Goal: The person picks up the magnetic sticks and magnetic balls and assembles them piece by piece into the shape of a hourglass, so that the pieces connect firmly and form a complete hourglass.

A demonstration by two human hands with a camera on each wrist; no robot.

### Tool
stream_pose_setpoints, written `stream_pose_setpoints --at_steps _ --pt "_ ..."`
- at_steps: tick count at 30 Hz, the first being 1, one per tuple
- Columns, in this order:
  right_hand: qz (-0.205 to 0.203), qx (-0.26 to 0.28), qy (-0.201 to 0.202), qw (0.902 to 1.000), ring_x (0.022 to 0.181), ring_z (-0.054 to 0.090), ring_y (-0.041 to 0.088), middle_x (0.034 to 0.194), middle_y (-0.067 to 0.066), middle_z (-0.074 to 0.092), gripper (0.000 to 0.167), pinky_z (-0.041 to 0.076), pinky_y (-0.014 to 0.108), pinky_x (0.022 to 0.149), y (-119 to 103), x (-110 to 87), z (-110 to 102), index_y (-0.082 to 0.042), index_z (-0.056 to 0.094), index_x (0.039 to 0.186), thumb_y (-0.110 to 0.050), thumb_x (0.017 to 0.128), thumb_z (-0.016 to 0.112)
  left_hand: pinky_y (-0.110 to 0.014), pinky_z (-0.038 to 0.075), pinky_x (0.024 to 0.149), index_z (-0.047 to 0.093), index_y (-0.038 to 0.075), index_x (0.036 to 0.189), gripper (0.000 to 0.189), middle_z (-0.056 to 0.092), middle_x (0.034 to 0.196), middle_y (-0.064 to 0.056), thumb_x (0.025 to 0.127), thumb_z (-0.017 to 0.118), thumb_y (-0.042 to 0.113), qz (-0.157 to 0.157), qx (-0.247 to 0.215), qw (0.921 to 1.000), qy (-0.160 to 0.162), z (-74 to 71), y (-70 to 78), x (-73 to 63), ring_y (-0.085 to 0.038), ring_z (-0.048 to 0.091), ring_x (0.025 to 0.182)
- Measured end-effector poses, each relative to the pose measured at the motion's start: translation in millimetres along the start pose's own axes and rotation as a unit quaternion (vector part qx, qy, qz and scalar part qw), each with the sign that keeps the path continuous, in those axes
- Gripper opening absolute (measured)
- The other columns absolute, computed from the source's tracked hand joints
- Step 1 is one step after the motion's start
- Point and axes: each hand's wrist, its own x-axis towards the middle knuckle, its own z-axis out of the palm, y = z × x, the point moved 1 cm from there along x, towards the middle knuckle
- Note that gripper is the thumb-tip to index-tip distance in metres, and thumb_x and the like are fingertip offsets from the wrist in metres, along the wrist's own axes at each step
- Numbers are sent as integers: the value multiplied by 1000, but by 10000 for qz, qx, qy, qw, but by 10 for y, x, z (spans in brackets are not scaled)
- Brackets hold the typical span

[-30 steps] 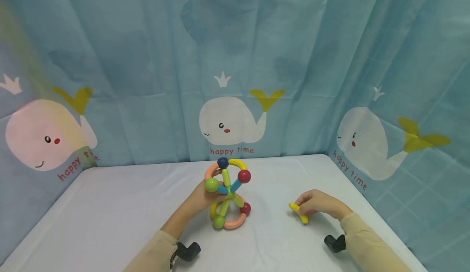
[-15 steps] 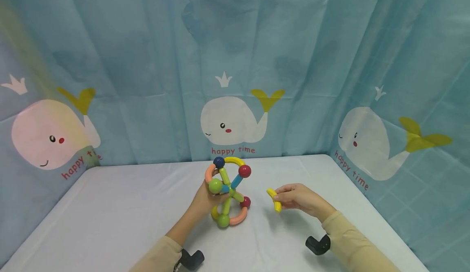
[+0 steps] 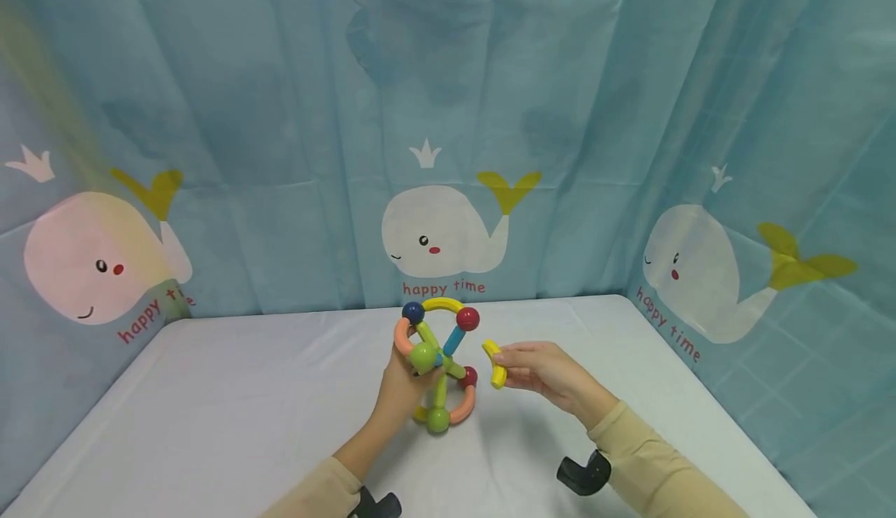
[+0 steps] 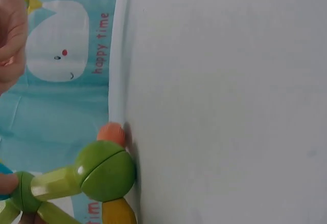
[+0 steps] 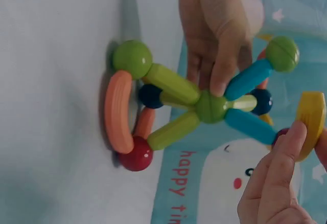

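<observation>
My left hand (image 3: 400, 386) grips the middle of a ball-and-stick construction toy (image 5: 212, 106), which stands upright on the table. Straight green and blue sticks radiate from its green centre ball. Curved orange and yellow sticks join red, green and dark blue balls into a ring above and another below. To the right of the toy, my right hand (image 3: 549, 374) pinches a loose yellow curved stick (image 3: 498, 378) between thumb and fingers. That stick is held off the table near the upper red ball (image 3: 467, 319), with a gap between them. The left wrist view catches a lower green ball (image 4: 106, 170) touching the tabletop.
A white-covered table (image 3: 245, 409) spreads under both hands. Blue curtains (image 3: 294, 113) printed with whales hang behind it and along the right side. Black wrist-worn devices (image 3: 585, 473) show by both sleeves.
My right hand has lifted the yellow curved stick and brought it left, close to the toy. Meanwhile my left hand has turned the toy slightly, keeping its grip.
</observation>
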Motion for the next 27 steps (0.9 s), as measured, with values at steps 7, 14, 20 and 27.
stream_pose_setpoints --at_steps 7,14,20,27 --pt "-148 -124 -42 9998 84 72 14 98 6 70 51 60 25 81 -133 -35 64 6 62 124 -33 92 71 -55 43 108 20 11 153 87 47 149 -19 84 74 6 -237 70 9993 295 114 33 -62 -39 53 131" --pt "-72 562 35 9984 87 72 12 96 4 71 46 59 28 86 -165 -52 171 7 59 125 -26 94 69 -55 45 106 20 10 151 86 54 142 -19 84 74 7 -238 -45 9989 409 185 46 -78 -39 56 128" --pt "-62 962 87 9953 89 71 12 96 4 70 40 58 29 87 -167 -49 245 6 60 119 -25 95 68 -56 46 106 22 9 149 83 55 139 -20 85 74 9 -149 -57 9990 415 201 49 -83 -40 56 128" --pt "-122 1046 13 9944 86 71 11 95 3 71 42 59 27 84 -176 -29 332 7 59 119 -25 94 69 -54 46 105 21 8 150 84 51 144 -22 85 75 10 -126 -33 9990 417 195 48 -82 -41 56 129"
